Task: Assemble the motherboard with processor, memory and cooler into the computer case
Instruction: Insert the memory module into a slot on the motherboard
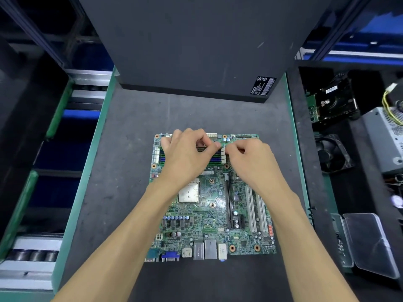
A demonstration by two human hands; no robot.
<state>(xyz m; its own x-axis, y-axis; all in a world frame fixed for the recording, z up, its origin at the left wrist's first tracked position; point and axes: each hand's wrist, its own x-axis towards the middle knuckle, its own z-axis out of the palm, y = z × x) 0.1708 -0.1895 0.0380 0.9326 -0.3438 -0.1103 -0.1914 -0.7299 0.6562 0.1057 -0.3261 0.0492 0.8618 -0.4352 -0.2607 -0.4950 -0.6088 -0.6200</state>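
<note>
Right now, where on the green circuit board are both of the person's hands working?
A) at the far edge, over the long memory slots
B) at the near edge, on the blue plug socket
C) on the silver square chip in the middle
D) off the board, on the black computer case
A: the left hand and right hand both meet over the memory slots at the circuit board's far edge, while the silver chip lies uncovered.

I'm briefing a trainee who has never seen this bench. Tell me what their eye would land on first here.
First, the green motherboard lying flat mid-mat, with both hands at its far edge: the left hand and right hand pinch a memory stick over the slots. Next, the processor sits in its socket near the board's centre. Behind looms the black computer case.
</note>
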